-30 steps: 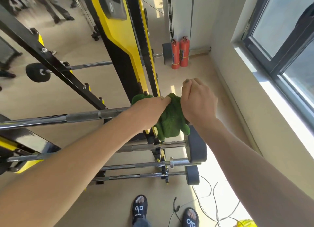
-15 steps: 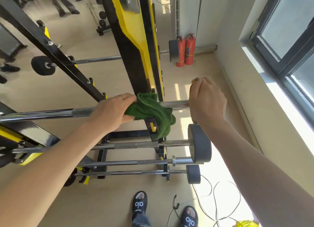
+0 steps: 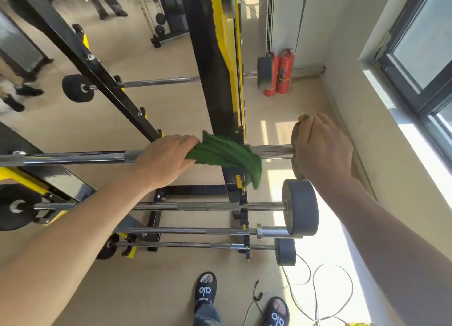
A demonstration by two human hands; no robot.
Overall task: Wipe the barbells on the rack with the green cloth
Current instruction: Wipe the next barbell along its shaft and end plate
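Note:
The top barbell (image 3: 73, 157) lies level across the black and yellow rack (image 3: 217, 81). My left hand (image 3: 163, 159) grips the green cloth (image 3: 227, 155), which is wrapped over the bar and hangs down beside the rack's upright. My right hand (image 3: 322, 147) closes over the grey weight plate (image 3: 296, 140) at the bar's right end. A short bare stretch of chrome shows between cloth and plate. Three more barbells (image 3: 208, 206) sit on lower pegs, with grey end plates (image 3: 300, 214) on the right.
Two red fire extinguishers (image 3: 281, 72) stand in the far corner behind another barbell's plate. A wall with a window (image 3: 420, 44) runs along the right. Cables (image 3: 318, 289) trail on the floor near my sandalled feet (image 3: 205, 291). People's legs are at the far left.
My left hand has slid the green cloth leftward along the top bar, away from my right hand, baring chrome between them. The right hand has stayed on the end plate.

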